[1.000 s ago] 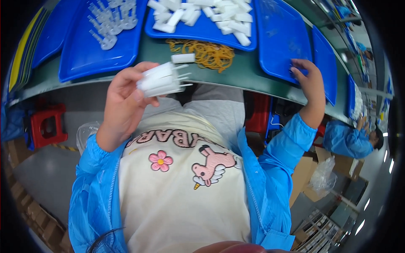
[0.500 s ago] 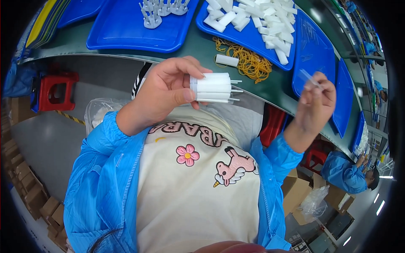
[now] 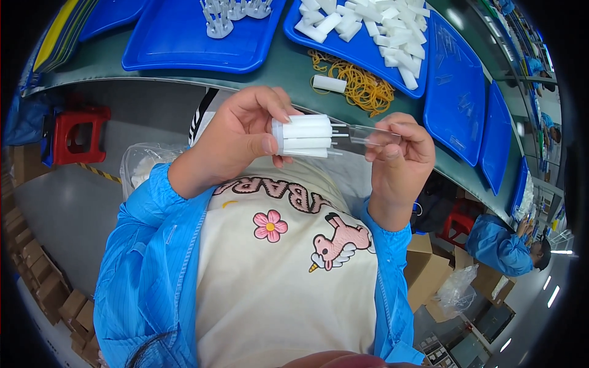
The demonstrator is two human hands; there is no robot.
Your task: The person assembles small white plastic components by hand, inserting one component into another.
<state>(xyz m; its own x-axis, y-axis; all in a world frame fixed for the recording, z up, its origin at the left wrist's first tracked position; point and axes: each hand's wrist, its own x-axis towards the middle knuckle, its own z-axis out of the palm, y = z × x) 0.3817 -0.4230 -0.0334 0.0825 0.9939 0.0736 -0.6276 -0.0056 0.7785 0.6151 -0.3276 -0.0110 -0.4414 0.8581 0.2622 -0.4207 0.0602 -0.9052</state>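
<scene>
One pin-ended white bundle gripped in left hand; one clear plastic piece pinched in right hand, just beside. I see one white block near table edge, open gap to bundle.

Bright, even light; narrow white light strips glare at lower right. Smooth grey floor carries soft sheen. Fisheye bends dark-green tabletop edge; corners black.
</scene>
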